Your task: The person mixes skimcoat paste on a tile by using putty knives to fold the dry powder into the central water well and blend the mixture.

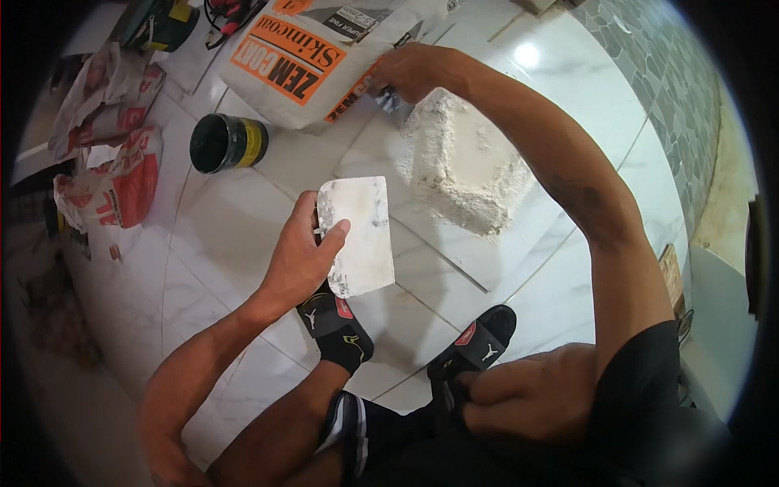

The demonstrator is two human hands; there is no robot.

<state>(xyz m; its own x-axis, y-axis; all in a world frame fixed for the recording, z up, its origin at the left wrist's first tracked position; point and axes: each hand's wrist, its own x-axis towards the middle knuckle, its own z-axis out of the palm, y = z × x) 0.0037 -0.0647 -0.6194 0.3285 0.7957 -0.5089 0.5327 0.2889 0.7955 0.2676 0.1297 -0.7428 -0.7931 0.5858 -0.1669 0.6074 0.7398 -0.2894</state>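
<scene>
Left hand (302, 258) grips a flat white rectangular plate (363, 235), thumb across its face, above the marbled white tile floor (235, 268). Right hand (415, 71) curls at the side of a white-and-orange paper Skimcoat bag (304, 61); whether it grips anything is unclear. Just beside it, a ridged cream powder mound (471, 166) surrounds a smoother, flatter centre.

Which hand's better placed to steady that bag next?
Right, I'd say: your right hand is at the bag, while your left hand grips the white plate farther off.
</scene>
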